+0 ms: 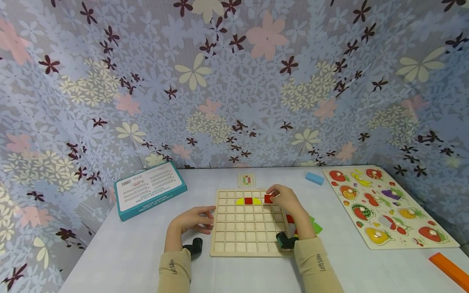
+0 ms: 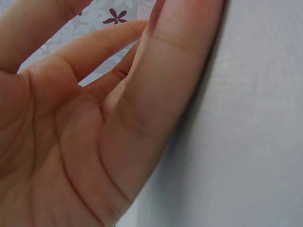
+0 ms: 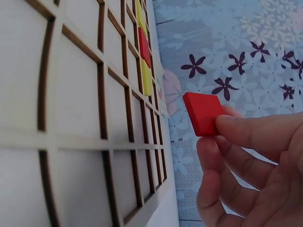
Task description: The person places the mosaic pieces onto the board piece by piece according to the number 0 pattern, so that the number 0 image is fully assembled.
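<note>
Between thumb and fingers my right hand pinches a red square tile, held over the upper right of a wooden grid board. In the board's second row from the top, a red square sits between two yellow pieces, the left one and the right one, both with a curved edge. My left hand rests beside the board's left edge, fingers loosely bent and nothing in them. Its palm faces the camera in the left wrist view.
Behind the board lies a small pattern card. Green pieces and red ones lie partly hidden under the right forearm. A teal box stands at left, a fruit puzzle board at right. A blue block and an orange bar lie nearby.
</note>
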A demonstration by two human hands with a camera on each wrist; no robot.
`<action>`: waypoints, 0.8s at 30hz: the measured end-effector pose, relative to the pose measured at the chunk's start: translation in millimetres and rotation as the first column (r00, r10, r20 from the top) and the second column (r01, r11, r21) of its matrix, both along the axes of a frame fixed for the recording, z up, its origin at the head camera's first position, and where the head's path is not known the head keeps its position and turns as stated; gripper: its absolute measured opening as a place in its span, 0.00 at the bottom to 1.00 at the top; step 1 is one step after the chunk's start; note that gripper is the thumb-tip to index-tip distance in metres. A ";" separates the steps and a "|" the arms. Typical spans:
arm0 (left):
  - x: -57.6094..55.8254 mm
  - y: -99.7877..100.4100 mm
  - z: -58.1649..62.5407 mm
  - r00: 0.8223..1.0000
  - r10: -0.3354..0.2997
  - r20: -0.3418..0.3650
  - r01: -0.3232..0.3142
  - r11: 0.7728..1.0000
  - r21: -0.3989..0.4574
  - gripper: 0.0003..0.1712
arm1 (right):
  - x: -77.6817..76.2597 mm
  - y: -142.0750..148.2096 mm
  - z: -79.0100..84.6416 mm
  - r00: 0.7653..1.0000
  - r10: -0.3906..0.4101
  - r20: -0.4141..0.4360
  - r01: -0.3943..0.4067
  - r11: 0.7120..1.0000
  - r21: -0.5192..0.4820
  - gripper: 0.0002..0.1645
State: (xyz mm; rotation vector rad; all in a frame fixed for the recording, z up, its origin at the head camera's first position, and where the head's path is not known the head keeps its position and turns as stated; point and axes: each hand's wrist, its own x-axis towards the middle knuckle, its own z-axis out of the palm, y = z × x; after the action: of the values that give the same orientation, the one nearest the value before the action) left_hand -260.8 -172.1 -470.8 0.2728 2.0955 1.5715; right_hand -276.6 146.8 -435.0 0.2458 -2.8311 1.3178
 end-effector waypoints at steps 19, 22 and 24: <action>1.0 0.2 2.0 1.000 -0.001 0.001 0.001 1.000 -0.005 0.38 | 1.2 -17.1 -4.1 0.994 0.111 0.024 -0.112 0.992 0.062 0.11; 1.1 0.3 2.1 1.000 -0.004 -0.003 0.004 1.000 -0.006 0.38 | 1.3 -17.9 -5.6 0.992 0.125 0.016 -0.126 0.988 0.093 0.10; 0.9 0.3 2.0 1.000 -0.007 -0.003 0.007 1.000 -0.007 0.38 | 1.5 -18.5 -6.7 0.991 0.133 0.010 -0.133 0.985 0.111 0.09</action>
State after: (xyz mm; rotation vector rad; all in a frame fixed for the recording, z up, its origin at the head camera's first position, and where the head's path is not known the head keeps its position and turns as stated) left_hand -259.9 -171.9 -468.7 0.2801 2.1001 1.5599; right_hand -275.1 128.4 -441.7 0.4427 -2.9404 1.1813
